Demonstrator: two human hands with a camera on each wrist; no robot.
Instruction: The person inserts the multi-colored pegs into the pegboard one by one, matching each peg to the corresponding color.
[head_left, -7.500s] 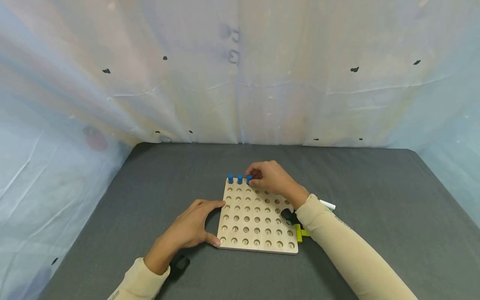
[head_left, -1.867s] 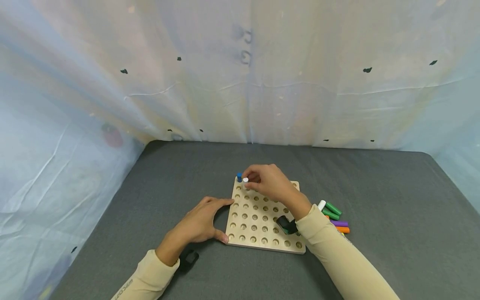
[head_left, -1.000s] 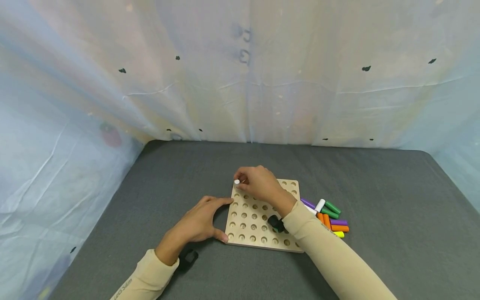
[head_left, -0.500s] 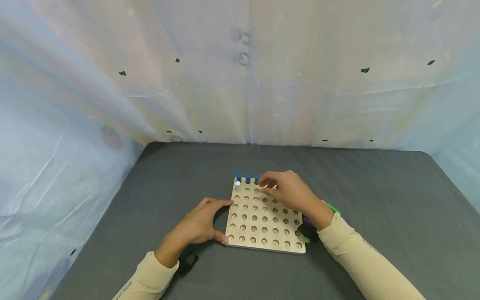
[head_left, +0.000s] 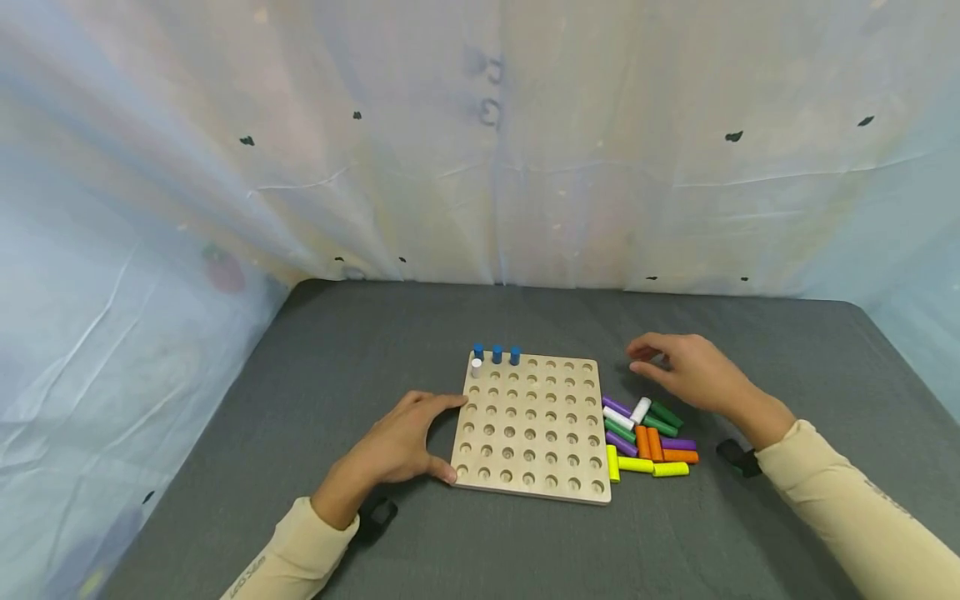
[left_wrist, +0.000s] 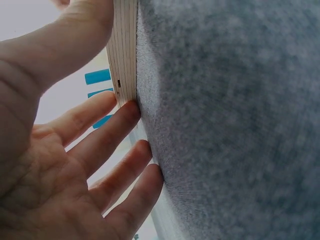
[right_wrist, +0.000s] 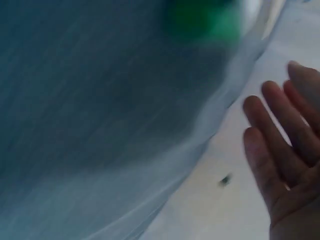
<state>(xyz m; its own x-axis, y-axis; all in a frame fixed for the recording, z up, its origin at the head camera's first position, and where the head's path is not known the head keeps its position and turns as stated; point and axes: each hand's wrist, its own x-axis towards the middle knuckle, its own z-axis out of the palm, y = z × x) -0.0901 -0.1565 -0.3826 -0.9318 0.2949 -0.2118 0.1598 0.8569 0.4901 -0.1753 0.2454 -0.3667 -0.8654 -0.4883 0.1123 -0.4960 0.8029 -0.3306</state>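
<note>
A square wooden pegboard with rows of round holes lies on the dark table. Upright in its far row, at the left, stand three blue pegs. One white peg is in the second row, at the left edge. My left hand touches the board's left side with thumb and fingertips, fingers spread; the left wrist view shows the fingers against the board's layered edge. Over the table, right of the board, my right hand holds nothing, its fingers loosely bent, beyond the loose pegs.
Right of the board lies a loose pile of pegs: green pegs, white, purple, orange pegs and yellow pegs. A pale curtain hangs behind the grey table.
My right hand set the white peg into the second row's left hole, let go, and moved right, off the board. My left hand stays at the board's left side.
</note>
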